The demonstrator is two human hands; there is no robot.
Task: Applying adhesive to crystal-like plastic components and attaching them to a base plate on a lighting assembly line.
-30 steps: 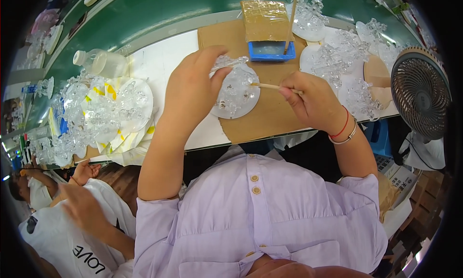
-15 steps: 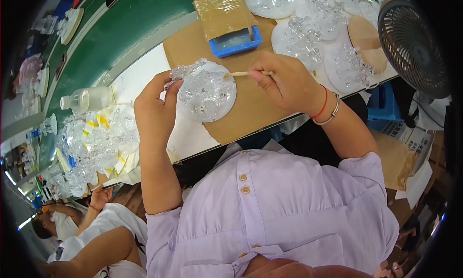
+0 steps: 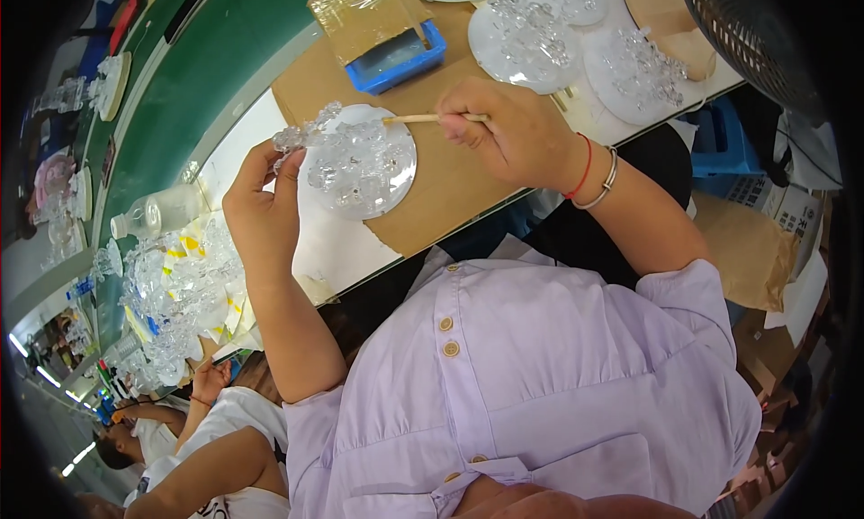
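My left hand [image 3: 261, 199] pinches a branching clear plastic piece [image 3: 317, 127] between thumb and fingertips, at the upper left edge of a round white disc [image 3: 389, 195]. Several small transparent parts cover most of the disc, and whether the pinched piece is joined to them I cannot tell. In my right hand [image 3: 517, 134] is a thin wooden stick [image 3: 414, 119], gripped between thumb and fingers. Its tip points left and reaches over the disc's upper part, close to the clear parts. Contact at the tip is too small to make out.
The disc lies on brown cardboard [image 3: 454, 172]. Behind it stands a blue tray [image 3: 398, 67] under a wrapped carton [image 3: 369, 17]. More discs with clear parts [image 3: 526, 46] sit back right, near a fan [image 3: 756, 33]. A clear bottle [image 3: 162, 211] and piled plastic parts [image 3: 184, 280] lie left, near another person's hand [image 3: 211, 381].
The whole view has shifted, so bench and hands appear farther left and up. My left hand and its clear piece sit slightly farther left of the disc's middle. Both grips remain.
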